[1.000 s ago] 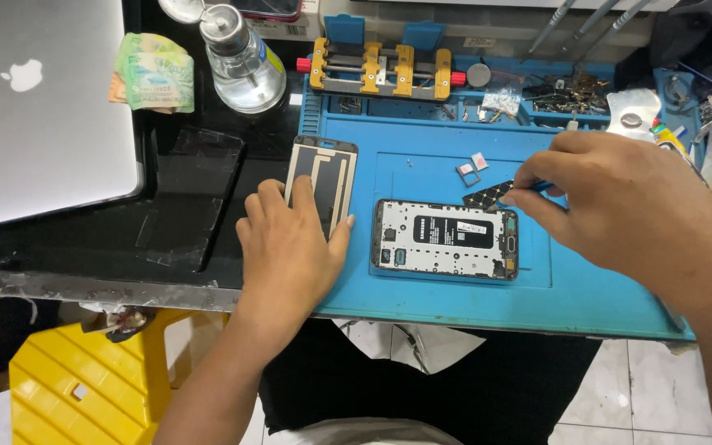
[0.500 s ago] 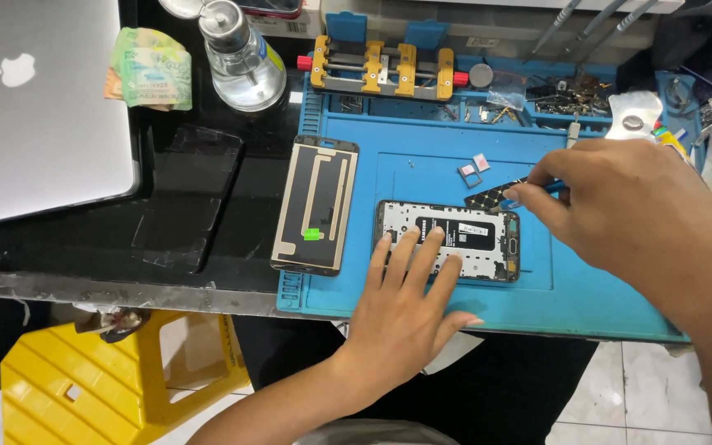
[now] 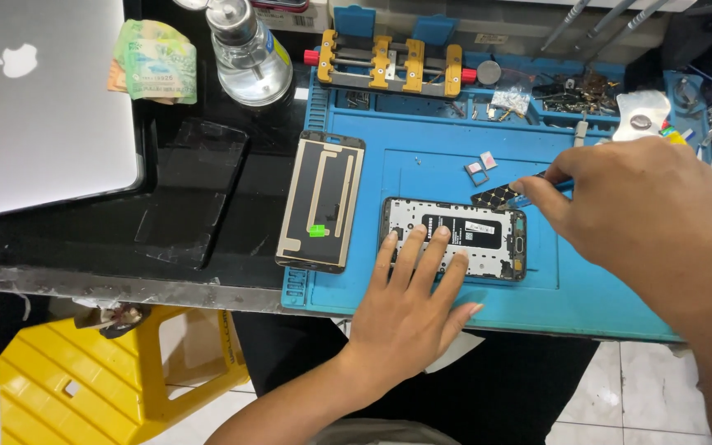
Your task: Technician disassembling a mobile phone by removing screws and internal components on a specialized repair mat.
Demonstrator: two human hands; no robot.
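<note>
Resting at the far left of the dark surface (image 3: 84,239) is a closed silver laptop (image 3: 43,99), with folded green banknotes (image 3: 154,72) and a clear glass dispenser bottle (image 3: 249,53) just beyond its corner. Right of these, a detached black phone display panel edged in tan adhesive (image 3: 321,202) straddles the edge of the blue silicone repair mat (image 3: 603,288). Near the mat's middle lies the opened smartphone frame with its grey inner plate exposed (image 3: 455,239); the left hand (image 3: 409,309) lies flat, fingers spread open, fingertips pressing on the frame's lower edge. At right, the right hand (image 3: 644,218) pinches a slim blue-handled tool (image 3: 537,189), its tip at a small dark perforated part (image 3: 494,196) just above the frame's top right corner.
</note>
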